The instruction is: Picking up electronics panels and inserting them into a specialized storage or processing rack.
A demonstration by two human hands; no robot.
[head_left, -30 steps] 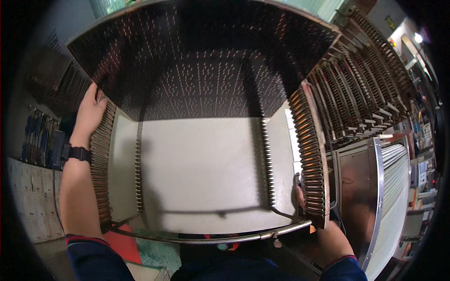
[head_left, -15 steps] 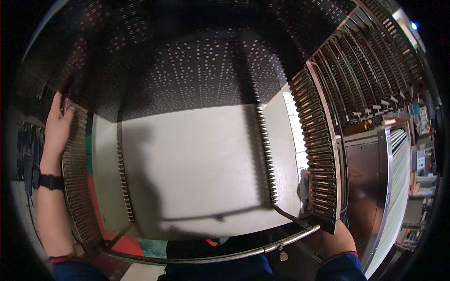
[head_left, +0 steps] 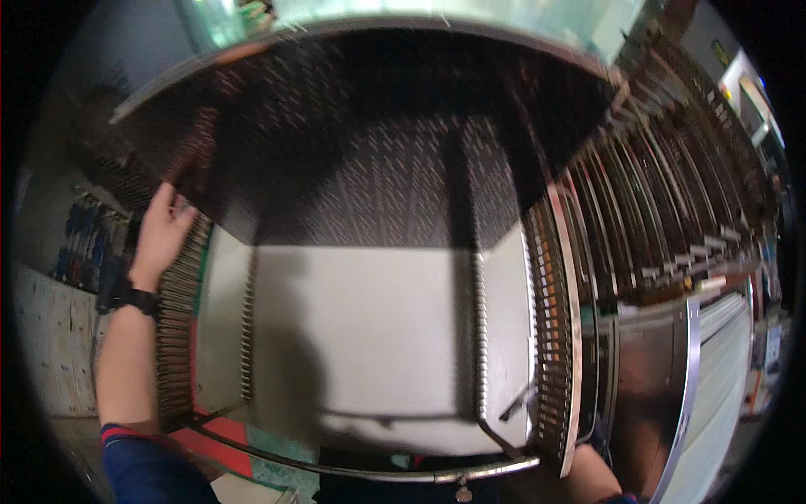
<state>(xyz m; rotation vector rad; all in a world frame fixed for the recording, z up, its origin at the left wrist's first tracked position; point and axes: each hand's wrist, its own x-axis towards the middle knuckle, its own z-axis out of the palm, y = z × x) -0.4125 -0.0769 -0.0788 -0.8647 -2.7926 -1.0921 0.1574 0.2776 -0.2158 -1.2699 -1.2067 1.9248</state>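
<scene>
My left hand (head_left: 162, 228) is at the far end of the left slotted side (head_left: 175, 349) of a metal rack, thumb toward the inside and fingers bent over its end. A black band circles that wrist. My right hand (head_left: 590, 475) is low at the near end of the right slotted side (head_left: 554, 336), its fingers hidden behind the rack. A curved metal bar (head_left: 361, 472) joins the two sides near my body. Beyond the rack's far end stands a large dark glossy panel (head_left: 403, 185) with rows of small light marks; it mirrors my left hand.
A pale flat board (head_left: 395, 328) lies between the rack's sides, crossed by shadows. More slotted racks (head_left: 663, 193) stand at the right, above a metal cabinet (head_left: 646, 361) beside pale stacked sheets (head_left: 714, 378). A pale green glassy surface (head_left: 504, 34) lies beyond the dark panel.
The view has shifted, bringing the dark panel's far edge and the green surface into sight. Both hands remain at the rack; the right one shows less. The picture is blurrier.
</scene>
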